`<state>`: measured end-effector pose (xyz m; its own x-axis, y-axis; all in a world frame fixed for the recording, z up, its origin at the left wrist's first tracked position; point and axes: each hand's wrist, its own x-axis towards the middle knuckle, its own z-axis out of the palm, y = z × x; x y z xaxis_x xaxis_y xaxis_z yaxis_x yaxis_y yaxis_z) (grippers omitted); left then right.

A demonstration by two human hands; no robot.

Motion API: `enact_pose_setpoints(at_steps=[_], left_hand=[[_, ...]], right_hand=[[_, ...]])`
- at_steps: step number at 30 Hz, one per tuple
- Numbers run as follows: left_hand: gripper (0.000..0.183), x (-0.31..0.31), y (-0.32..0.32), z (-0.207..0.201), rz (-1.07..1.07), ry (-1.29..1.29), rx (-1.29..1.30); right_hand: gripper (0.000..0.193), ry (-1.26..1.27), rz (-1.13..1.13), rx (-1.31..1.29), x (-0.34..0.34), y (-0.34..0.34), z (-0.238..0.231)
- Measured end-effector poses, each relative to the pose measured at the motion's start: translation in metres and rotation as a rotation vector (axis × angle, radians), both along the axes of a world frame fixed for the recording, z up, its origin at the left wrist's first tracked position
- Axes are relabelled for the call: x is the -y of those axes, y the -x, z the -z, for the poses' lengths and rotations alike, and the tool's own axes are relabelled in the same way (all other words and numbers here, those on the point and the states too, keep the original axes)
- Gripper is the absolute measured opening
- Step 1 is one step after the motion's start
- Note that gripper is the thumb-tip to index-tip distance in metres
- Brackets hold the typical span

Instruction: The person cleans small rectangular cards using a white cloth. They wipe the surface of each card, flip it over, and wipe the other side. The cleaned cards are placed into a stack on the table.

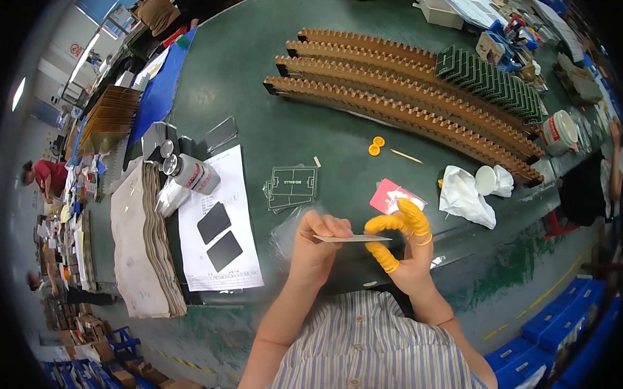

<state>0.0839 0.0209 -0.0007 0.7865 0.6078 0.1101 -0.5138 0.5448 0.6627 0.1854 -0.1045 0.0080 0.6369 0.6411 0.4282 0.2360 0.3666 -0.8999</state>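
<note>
My left hand (319, 239) pinches a thin pale card (351, 238), which shows almost edge-on above the table's near edge. Yellow finger cots cover the fingers of my right hand (409, 242). Its fingers curve above the card's right end and its thumb lies below, with a gap between them; whether they touch the card I cannot tell. Just beyond my left hand lies a small stack of dark green cards (292, 185) with white line patterns. Clear plastic film (289, 231) lies beside that hand. A pink and white card (396, 196) lies beyond my right hand.
Brown slotted racks (397, 94) span the far table, with green cards (490, 84) standing in one. Yellow finger cots (375, 147), a wooden stick (406, 157) and white cloth (466, 196) lie to the right. Leftward are a metal bottle (192, 173), dark cards (214, 222) on paper (237, 267), and stacked sheets (141, 250).
</note>
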Motion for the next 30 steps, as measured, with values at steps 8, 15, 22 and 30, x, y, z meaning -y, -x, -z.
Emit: enact_pose_setpoints(at_steps=[8,15,22,30], left_hand=[[0.025,0.012,0.001,-0.018,-0.033,-0.345,-0.413],[0.02,0.012,0.002,-0.02,-0.163,-0.322,-0.394],[0.023,0.007,0.005,-0.016,-0.323,-0.211,-0.346],[0.022,0.004,0.005,-0.018,-0.329,-0.127,-0.337]], right_hand=[[0.063,0.028,0.05,0.147,0.015,-0.015,-0.007],[0.037,0.327,0.255,0.247,0.024,-0.06,-0.008],[0.025,0.712,0.407,0.791,0.011,-0.066,-0.003],[0.018,0.703,0.422,0.828,0.011,-0.063,0.002]])
